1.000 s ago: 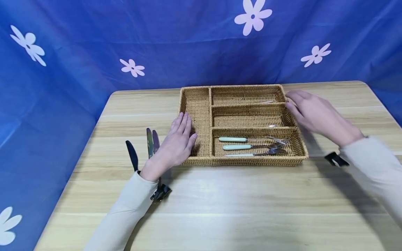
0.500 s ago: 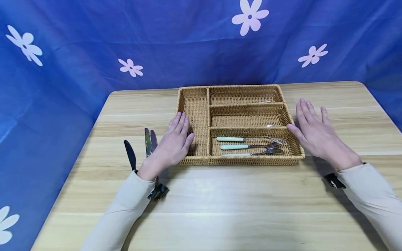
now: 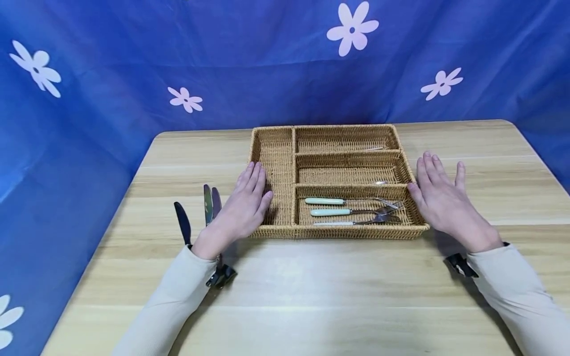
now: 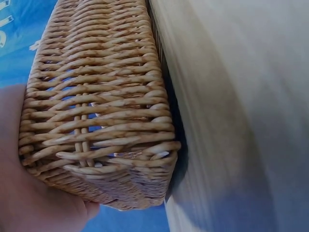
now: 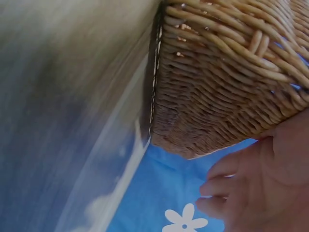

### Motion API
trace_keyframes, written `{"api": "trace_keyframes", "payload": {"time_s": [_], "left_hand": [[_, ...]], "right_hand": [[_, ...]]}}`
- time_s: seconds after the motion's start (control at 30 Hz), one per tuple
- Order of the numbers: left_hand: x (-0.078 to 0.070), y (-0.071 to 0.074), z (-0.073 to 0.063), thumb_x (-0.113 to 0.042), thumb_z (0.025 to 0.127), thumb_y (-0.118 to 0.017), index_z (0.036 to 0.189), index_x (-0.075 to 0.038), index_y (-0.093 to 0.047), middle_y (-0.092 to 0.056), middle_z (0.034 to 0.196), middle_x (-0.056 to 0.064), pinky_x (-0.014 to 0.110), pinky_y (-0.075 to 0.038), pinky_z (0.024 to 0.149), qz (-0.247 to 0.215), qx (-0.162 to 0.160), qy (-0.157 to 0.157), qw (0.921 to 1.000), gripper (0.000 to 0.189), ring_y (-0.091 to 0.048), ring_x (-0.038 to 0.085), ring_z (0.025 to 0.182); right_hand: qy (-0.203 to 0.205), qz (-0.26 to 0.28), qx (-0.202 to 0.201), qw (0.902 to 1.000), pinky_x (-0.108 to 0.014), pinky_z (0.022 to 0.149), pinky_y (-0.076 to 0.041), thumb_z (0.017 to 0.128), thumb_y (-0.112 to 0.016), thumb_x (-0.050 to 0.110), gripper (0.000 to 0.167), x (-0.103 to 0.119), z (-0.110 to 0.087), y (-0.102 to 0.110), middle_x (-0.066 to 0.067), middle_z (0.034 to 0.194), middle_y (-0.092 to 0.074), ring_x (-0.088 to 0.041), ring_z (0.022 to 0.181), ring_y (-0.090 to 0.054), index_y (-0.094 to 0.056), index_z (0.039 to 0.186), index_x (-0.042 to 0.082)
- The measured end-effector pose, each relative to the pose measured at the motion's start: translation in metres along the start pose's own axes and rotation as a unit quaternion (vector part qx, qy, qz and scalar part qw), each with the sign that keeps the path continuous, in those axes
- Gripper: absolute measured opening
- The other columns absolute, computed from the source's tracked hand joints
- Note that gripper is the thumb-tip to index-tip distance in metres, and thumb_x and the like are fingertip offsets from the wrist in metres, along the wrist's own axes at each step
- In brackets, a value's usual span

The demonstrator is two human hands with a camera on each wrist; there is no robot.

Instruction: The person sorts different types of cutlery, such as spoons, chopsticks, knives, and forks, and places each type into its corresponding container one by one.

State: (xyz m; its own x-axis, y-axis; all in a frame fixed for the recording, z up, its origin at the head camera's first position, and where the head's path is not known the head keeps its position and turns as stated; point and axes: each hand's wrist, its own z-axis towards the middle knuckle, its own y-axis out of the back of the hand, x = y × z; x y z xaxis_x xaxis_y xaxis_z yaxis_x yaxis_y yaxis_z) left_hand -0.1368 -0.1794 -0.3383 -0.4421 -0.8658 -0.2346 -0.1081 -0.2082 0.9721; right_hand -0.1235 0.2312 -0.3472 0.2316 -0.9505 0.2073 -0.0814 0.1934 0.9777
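A woven wicker cutlery tray (image 3: 356, 232) with a tall left compartment and three stacked compartments beside it lies on the table. My left hand (image 3: 242, 205) lies with straight fingers along the tray's left side, thumb at the rim. My right hand (image 3: 447, 205) is at the right side, fingers extended and thumb at the rim. In the front compartment lie forks with mint handles (image 3: 330, 212). Small shiny bits of cutlery show in the middle and back compartments, mostly hidden by the walls. Both wrist views show a palm beside the tray's woven wall (image 4: 96, 96).
Several knives with dark, shiny blades (image 3: 183, 222) lie on the wooden table (image 3: 320, 291) left of the tray, partly hidden behind my left wrist. A blue cloth (image 3: 249, 64) with white flowers hangs behind the table and along its left side.
My right hand has come from the tray's back right corner toward the front along its right side, its fingers straightening. My left hand stays at the left side; the tray shows little shift.
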Motion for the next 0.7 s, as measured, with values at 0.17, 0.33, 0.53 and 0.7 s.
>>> {"api": "trace_keyframes", "payload": {"time_s": [0.17,0.33,0.53,0.7], "left_hand": [[0.005,0.006,-0.011,-0.032,0.106,-0.025,0.151,0.006,-0.006,0.0,0.159,0.021,0.042,0.0,0.119,-0.033,-0.035,-0.004,0.9988,0.062,0.008,0.028,0.147],[0.017,0.014,-0.038,-0.029,0.106,-0.03,0.152,0.004,-0.01,-0.005,0.16,0.018,0.042,-0.007,0.12,-0.027,-0.086,-0.019,0.9957,0.06,-0.004,0.029,0.147],[0.028,0.024,-0.087,-0.021,0.104,-0.04,0.144,0.014,-0.026,-0.029,0.147,0.034,0.058,-0.031,0.108,-0.004,-0.121,0.073,0.9899,0.055,-0.035,0.049,0.132],[0.032,0.025,-0.121,-0.021,0.101,-0.045,0.101,0.021,-0.049,-0.052,0.091,0.036,0.06,-0.051,0.063,0.035,-0.082,0.204,0.9749,0.042,-0.058,0.051,0.074]], "right_hand": [[0.009,-0.009,0.001,0.9999,-0.055,0.101,0.032,0.106,-0.015,0.037,0.064,0.002,0.001,-0.004,-0.018,0.157,0.016,-0.041,0.144,0.006,0.005,0.151,-0.004],[0.014,-0.012,0.004,0.9998,-0.057,0.102,0.03,0.106,-0.014,0.037,0.063,0.003,0.001,-0.005,-0.015,0.157,0.016,-0.042,0.144,0.005,0.006,0.151,-0.002],[0.018,-0.008,0.005,0.9998,-0.057,0.102,0.03,0.106,-0.013,0.038,0.064,0.001,0.0,-0.002,-0.015,0.157,0.017,-0.04,0.144,0.008,0.007,0.151,-0.002],[0.013,0.004,0.009,0.9999,-0.056,0.102,0.031,0.106,-0.012,0.038,0.063,-0.001,-0.001,-0.001,-0.015,0.157,0.016,-0.042,0.144,0.008,0.007,0.151,-0.002]]}}
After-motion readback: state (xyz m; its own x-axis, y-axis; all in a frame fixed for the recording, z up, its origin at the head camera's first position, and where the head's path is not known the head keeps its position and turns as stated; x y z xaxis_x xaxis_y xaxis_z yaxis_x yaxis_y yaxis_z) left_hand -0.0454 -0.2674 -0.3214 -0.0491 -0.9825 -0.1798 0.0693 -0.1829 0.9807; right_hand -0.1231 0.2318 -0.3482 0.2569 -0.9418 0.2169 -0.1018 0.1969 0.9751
